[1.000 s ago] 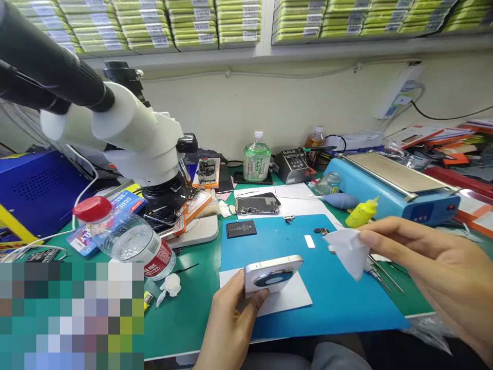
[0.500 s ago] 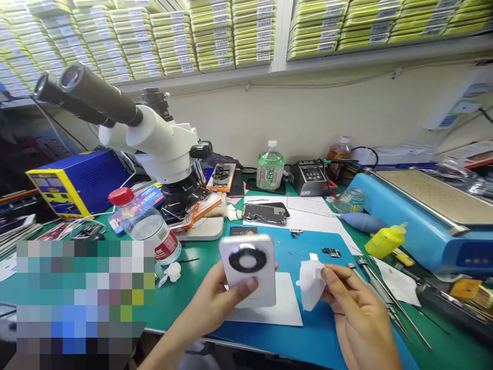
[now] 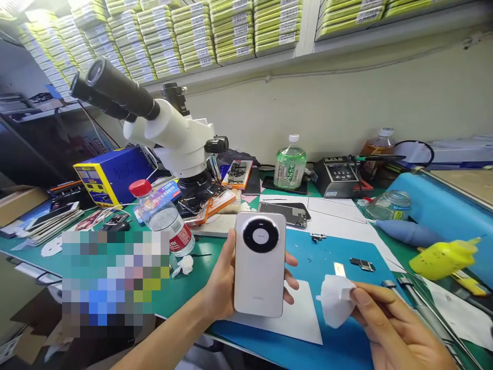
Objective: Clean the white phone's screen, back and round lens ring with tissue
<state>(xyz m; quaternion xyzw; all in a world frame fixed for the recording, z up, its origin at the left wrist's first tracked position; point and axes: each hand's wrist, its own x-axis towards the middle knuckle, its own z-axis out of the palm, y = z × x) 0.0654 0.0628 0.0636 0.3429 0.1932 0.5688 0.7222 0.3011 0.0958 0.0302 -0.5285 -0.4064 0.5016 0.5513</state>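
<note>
Above the blue mat [image 3: 308, 257], just in front of the microscope [image 3: 181, 139], the left hand [image 3: 227, 282] grips a white smartphone [image 3: 260, 263] upright, back cover and round camera ring facing the person, thumb on one edge and fingers curled around the other. Held only by its edges, the smooth phone could slip and drop onto the mat. To the phone's right, the right hand [image 3: 393, 329] pinches a white wipe [image 3: 336, 307] between thumb and forefinger; a loose pinch could let it fall.
</note>
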